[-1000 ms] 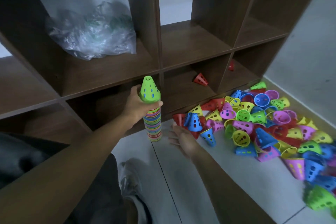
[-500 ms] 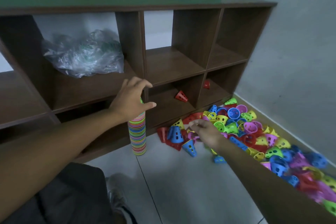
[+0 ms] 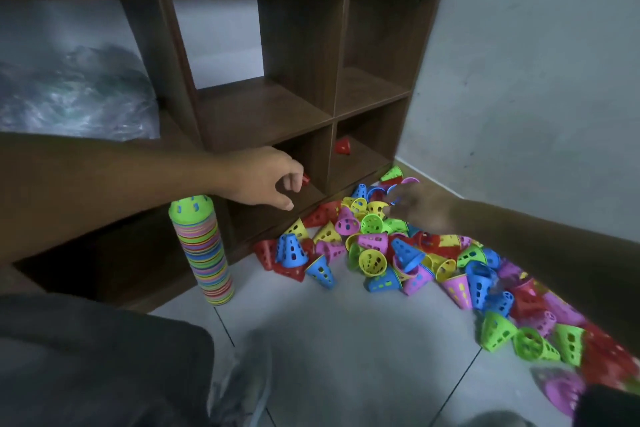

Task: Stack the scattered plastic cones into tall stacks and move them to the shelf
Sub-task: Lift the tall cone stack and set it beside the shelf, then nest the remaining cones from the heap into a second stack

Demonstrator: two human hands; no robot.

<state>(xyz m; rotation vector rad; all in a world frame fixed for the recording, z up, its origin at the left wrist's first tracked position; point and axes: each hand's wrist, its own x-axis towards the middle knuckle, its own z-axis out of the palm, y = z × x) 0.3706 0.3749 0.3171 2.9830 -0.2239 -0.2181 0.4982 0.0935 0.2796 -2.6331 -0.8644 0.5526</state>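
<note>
A tall stack of many-coloured cones (image 3: 205, 255) topped by a green cone stands free on the floor tiles in front of the brown shelf (image 3: 264, 114). My left hand (image 3: 261, 180) reaches into the lower middle cubby, its loosely curled fingertips at a red cone (image 3: 306, 179) that is mostly hidden behind them. My right hand (image 3: 417, 208) is blurred and hovers over the far side of the pile of scattered cones (image 3: 381, 253); its grip is unclear. A second red cone (image 3: 343, 146) lies in the lower right cubby.
A crumpled clear plastic bag (image 3: 76, 94) fills the upper left cubby. The pile runs along the grey wall (image 3: 519, 97) to the lower right. My dark trouser leg (image 3: 86, 357) and shoe (image 3: 242, 388) are at the bottom left.
My left hand has let go of the stack and moved right into the lower cubby. My right hand has moved further over the pile. The view has swung right.
</note>
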